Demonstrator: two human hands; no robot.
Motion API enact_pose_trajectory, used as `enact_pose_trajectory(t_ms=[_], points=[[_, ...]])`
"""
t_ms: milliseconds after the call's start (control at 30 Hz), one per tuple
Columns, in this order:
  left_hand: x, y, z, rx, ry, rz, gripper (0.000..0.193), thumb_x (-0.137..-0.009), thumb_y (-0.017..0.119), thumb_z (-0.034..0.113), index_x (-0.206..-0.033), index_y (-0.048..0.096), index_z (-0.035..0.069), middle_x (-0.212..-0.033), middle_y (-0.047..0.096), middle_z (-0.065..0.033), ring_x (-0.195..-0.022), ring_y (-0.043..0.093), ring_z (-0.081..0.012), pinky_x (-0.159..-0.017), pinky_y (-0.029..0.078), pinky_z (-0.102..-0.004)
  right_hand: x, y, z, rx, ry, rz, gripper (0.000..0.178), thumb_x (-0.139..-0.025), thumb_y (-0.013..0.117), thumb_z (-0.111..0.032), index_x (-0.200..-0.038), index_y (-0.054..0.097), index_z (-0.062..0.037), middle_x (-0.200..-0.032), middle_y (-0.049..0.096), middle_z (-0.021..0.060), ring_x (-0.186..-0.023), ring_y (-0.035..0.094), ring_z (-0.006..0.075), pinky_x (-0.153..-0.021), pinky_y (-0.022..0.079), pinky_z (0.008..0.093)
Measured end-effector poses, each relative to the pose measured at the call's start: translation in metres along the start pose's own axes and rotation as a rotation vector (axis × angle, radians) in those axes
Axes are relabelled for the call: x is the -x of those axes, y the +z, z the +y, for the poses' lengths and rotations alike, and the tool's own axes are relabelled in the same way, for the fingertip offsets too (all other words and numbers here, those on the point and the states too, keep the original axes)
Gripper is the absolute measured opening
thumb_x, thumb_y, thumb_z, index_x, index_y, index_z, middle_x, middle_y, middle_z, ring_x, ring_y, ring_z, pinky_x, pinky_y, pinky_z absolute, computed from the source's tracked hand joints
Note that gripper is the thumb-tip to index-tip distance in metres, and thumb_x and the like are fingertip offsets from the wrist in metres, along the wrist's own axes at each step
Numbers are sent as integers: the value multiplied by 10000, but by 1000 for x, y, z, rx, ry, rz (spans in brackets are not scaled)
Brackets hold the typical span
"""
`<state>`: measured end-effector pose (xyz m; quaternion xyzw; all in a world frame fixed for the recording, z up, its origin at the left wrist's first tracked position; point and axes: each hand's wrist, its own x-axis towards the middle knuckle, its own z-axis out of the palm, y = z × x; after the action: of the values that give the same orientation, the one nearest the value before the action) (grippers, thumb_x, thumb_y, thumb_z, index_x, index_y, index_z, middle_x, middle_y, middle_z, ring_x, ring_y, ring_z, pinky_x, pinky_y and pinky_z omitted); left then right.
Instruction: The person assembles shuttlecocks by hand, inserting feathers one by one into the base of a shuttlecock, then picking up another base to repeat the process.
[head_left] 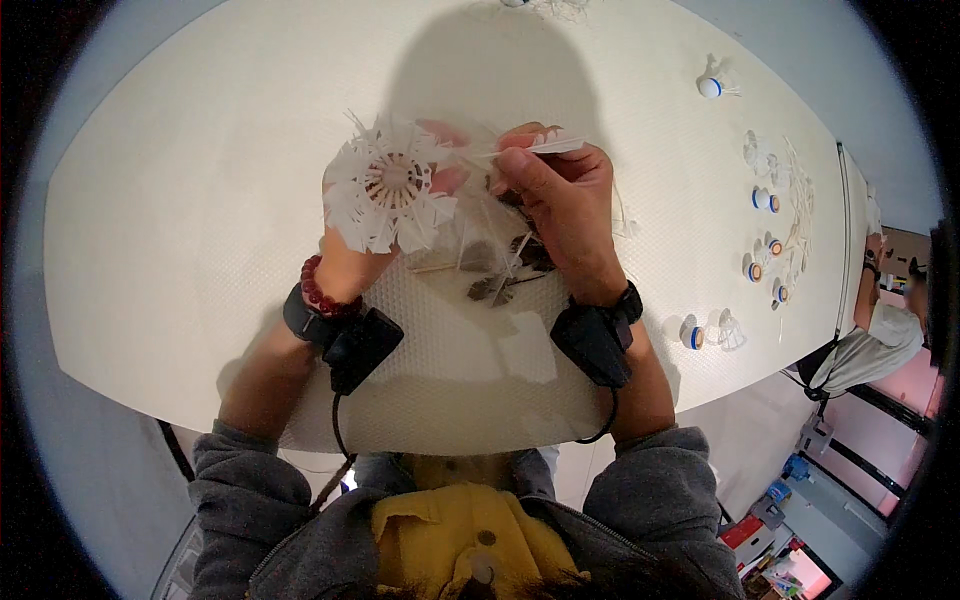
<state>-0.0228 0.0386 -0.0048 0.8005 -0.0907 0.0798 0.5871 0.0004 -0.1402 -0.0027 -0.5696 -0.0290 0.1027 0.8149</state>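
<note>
I have the left hand (352, 255) grasping a frilled white rosette (396, 180) — the right hand (570, 205) pinching a slim feather (558, 146). Dark, wispy feathers (490, 289) lie nearer.

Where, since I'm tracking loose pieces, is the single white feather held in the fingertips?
In the head view, the white feather is above centre, pinched in the right hand, to the right of the round feathered piece.

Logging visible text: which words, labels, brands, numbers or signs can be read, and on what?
No text can be read.
White fringed round feather piece, slim white feather: none shows.
Round blue-banded corks with orange faces: too small to tell.
Red-and-white box, lower right: too blurred to tell.
</note>
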Motion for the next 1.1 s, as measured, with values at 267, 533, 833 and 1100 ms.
enact_pose_trajectory(t_ms=[267,533,833,1100], points=[[-1,1,-37,-129,179,75,96,-774,709,109,-818,634,69,-737,562,-24,-662,517,-122,-578,415,-248,1,1,-1,25,-44,-52,92,-781,694,-56,-829,665,16,-767,650,59,-671,600,111,-617,483,222],[0,-4,-39,-182,160,74,120,-756,726,106,-787,616,71,-731,562,-28,-656,514,-123,-567,414,-249,0,4,-1,54,-59,-80,79,-784,688,-44,-826,659,15,-752,647,62,-675,610,115,-628,503,230],[-1,2,-23,-13,57,77,111,-752,728,102,-796,630,73,-732,564,-17,-655,504,-105,-578,414,-242,0,-1,3,24,-66,-60,104,-779,703,-72,-829,652,4,-762,656,71,-662,628,122,-606,513,227],[3,-5,-30,-408,344,-13,102,-763,723,104,-804,638,64,-724,581,-12,-659,524,-102,-585,428,-248,3,6,-2,89,-114,-35,93,-803,679,-60,-835,647,21,-757,654,82,-670,632,132,-604,526,238]])
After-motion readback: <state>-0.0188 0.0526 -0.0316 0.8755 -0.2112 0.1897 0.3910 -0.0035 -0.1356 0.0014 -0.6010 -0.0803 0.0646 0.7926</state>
